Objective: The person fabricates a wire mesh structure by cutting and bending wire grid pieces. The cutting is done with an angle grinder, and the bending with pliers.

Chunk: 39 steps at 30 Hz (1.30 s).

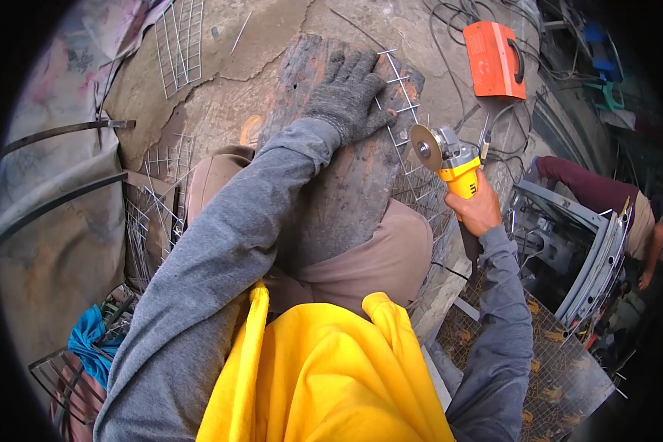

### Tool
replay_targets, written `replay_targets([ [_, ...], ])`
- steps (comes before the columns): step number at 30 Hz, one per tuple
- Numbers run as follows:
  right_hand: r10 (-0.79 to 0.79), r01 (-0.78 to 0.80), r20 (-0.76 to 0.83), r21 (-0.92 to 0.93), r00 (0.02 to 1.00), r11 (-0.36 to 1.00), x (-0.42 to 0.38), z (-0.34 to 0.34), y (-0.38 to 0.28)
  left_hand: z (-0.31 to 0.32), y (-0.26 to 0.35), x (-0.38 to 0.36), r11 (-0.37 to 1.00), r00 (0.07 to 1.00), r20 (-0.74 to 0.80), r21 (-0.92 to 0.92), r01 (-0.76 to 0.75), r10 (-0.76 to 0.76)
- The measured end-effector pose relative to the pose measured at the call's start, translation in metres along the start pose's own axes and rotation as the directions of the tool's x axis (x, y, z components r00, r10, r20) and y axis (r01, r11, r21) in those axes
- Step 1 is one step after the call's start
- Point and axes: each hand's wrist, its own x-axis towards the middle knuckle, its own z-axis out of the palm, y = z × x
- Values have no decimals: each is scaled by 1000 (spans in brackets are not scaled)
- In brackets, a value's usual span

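My left hand (350,94), in a grey knit glove, presses flat on a dark worn wooden block (346,184) and on a wire mesh panel (412,158) lying along the block's right edge. My right hand (477,210), bare, grips the yellow body of an angle grinder (449,158). The grinder's disc (424,146) stands just right of the gloved fingertips, against the mesh wires. My knees in tan trousers flank the block.
An orange welding machine (496,59) with cables sits on the cracked concrete at upper right. Cut mesh pieces (177,44) lie at upper left and beside my left knee. Another person (626,206) bends over a grey metal frame at right. A mesh sheet (552,361) lies lower right.
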Motion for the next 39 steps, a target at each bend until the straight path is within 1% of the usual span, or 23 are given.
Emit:
replay_targets([
  [4,-1,1,6,5,1000,1000,-1,0,-3,2,0,-1,1000,1000,-27,-13,0,0],
  [11,15,-15,11,-1,1000,1000,1,1,-2,-1,0,-1,1000,1000,-9,-24,10,-10],
  [13,-6,6,-17,3,1000,1000,3,5,2,-1,0,0,999,1000,-3,-39,7,-7],
  [20,-64,64,-13,18,998,998,6,6,5,-1,1,0,1000,1000,17,-2,11,-11],
  [22,-27,26,-20,-8,999,1000,4,4,0,0,0,0,1000,1000,7,-16,2,-2],
  [25,-22,22,-20,-26,1000,999,2,3,-2,0,0,0,1000,1000,8,-9,12,-12],
  [29,-26,25,-17,-30,1000,999,2,4,-3,-3,2,1,1000,1000,23,3,20,-20],
  [31,8,-8,-5,0,1000,1000,2,4,-3,-4,2,1,1000,999,45,10,29,-30],
  [34,-12,12,-9,-21,1000,1000,1,2,-6,0,0,0,1000,1000,10,14,17,-18],
  [39,-13,12,-32,-26,999,1000,2,5,-6,2,1,1,1000,1000,12,6,18,-18],
])
